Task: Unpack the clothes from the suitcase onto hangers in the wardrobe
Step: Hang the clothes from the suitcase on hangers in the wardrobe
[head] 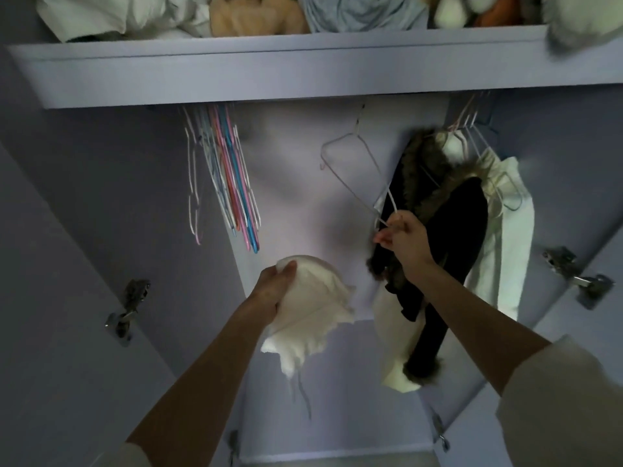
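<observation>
Left hand [274,284] gripping bunched white fluffy garment [313,308], held up inside wardrobe [84,197] below the shelf [236,72]. Right hand [403,239] pinching lower corner of a thin white hanger [354,156], hook up near the rail, just beside hung dark fur-trimmed coat [445,230] and white clothes [505,230]. Bundle of empty coloured hangers [226,183] hanging left; folded textiles piled on shelf.

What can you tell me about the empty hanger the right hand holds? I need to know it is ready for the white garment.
The hanger is thin, pale wire, bare of clothes. Its hook reaches up towards the rail under the shelf; whether it rests there is unclear. It hangs tilted, its lower corner pinched by the right hand, beside a dark fur-trimmed coat.
</observation>
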The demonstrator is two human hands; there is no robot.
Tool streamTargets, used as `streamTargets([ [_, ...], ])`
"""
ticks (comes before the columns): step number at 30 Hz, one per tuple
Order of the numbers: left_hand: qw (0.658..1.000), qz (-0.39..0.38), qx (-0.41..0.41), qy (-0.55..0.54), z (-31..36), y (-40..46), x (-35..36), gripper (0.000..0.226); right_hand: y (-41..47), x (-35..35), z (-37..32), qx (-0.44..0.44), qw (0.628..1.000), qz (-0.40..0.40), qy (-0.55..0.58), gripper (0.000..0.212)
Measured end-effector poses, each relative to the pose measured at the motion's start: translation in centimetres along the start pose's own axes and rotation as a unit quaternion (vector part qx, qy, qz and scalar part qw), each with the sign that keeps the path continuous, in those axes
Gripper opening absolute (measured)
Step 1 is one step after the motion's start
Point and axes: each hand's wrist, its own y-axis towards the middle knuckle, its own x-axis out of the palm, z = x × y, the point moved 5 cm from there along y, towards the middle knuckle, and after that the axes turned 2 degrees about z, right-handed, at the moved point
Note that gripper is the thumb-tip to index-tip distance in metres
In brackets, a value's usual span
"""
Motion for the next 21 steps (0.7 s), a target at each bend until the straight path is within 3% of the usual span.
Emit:
streamTargets([
  [13,0.999,0.003,0.036,0.023,2.9,1.3,3.4,0.044,-1.0,-1.0,-0.3,0.040,0.998,-0.004,0.052,0.034],
  [17,0.994,-0.022,0.088,0.063,3.8,1.4,4.3,0.030,-3.4,-2.3,2.6,0.050,0.998,-0.038,0.029,0.032],
  [21,0.992,-0.041,0.082,0.083,3.6,1.5,5.8,0.026,-6.0,-3.5,4.1,0.094,0.988,-0.087,0.083,0.030],
])
